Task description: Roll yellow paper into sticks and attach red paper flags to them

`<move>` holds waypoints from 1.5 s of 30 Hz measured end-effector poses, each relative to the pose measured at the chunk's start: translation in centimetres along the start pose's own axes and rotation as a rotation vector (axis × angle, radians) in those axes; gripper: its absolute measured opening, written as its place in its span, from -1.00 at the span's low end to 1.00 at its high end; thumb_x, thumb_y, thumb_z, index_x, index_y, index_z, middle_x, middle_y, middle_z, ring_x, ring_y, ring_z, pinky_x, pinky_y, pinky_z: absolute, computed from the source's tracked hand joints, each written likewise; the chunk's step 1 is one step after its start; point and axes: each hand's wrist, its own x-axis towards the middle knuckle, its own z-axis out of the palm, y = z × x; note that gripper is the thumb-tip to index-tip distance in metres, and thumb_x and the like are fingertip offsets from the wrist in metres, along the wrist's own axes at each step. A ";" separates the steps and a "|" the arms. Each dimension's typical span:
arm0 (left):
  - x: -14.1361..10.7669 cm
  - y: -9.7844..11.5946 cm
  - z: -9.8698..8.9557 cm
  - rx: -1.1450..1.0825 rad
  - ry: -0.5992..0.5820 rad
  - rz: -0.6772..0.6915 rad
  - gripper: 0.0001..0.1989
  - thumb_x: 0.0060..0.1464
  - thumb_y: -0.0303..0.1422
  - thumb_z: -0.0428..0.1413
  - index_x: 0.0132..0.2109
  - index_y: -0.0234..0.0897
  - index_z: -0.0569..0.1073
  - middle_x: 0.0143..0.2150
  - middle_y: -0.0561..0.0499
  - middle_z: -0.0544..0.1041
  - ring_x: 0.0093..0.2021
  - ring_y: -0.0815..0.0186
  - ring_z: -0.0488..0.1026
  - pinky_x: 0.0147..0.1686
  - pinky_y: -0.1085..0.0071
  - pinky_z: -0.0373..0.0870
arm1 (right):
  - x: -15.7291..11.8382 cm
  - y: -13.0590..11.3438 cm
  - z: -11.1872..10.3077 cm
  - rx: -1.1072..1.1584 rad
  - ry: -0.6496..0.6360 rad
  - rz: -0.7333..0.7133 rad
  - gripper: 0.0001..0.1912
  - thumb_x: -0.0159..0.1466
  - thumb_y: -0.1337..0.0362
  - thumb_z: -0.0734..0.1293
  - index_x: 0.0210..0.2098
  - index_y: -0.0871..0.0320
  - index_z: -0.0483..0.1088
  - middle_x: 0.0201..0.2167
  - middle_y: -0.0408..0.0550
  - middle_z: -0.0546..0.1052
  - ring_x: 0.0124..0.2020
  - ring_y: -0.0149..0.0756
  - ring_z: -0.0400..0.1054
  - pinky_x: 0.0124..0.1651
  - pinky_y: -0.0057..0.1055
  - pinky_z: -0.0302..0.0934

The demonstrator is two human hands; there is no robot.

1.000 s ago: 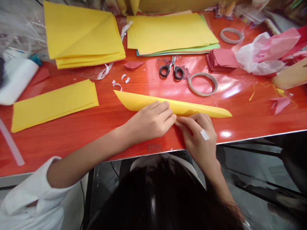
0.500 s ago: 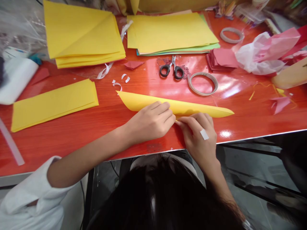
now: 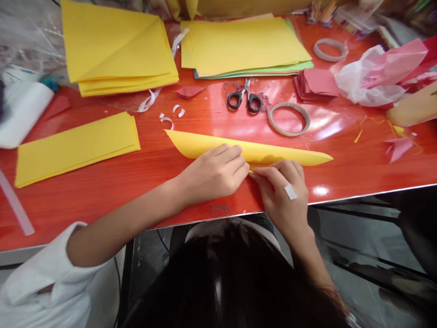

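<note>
Slid slightly right near front edge of desk (image 3: 368, 171): yellow sheet (image 3: 251, 151); pinched in right hand (image 3: 280, 193), cannot tell hold of left hand (image 3: 220, 171); apparently rolling edge, next likely needing even tension

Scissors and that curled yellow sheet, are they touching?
Apart. The head view shows a plain strip of red tabletop between the scissors and the curled yellow sheet.
</note>
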 end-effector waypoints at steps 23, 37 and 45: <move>0.2 0.0 -0.2 0.031 0.012 0.035 -0.81 0.19 -0.49 -0.06 -0.35 -0.37 0.41 -0.46 0.01 0.42 -0.35 0.29 0.34 -0.35 0.38 0.24 | 0.0 -0.1 -0.2 -0.024 -0.029 0.072 -0.92 0.25 0.27 0.26 -0.36 0.13 0.34 -0.41 -0.06 0.39 -0.34 -0.27 0.21 -0.26 -0.29 0.13; 0.1 0.1 0.0 0.009 0.005 0.032 -0.78 0.21 -0.50 -0.09 -0.36 -0.38 0.40 -0.47 -0.01 0.42 -0.36 0.29 0.34 -0.37 0.36 0.20 | 0.2 -0.2 0.0 -0.094 0.012 -0.017 -0.89 0.24 0.27 0.28 -0.39 0.13 0.38 -0.46 -0.10 0.43 -0.40 -0.31 0.21 -0.30 -0.32 0.10; 0.0 -0.1 0.1 0.027 0.019 0.020 -0.79 0.19 -0.50 -0.07 -0.37 -0.39 0.40 -0.47 -0.02 0.42 -0.35 0.27 0.35 -0.34 0.36 0.23 | 0.0 0.0 -0.1 -0.075 0.013 0.009 -0.92 0.24 0.30 0.28 -0.31 0.14 0.41 -0.44 -0.09 0.43 -0.38 -0.31 0.23 -0.27 -0.33 0.12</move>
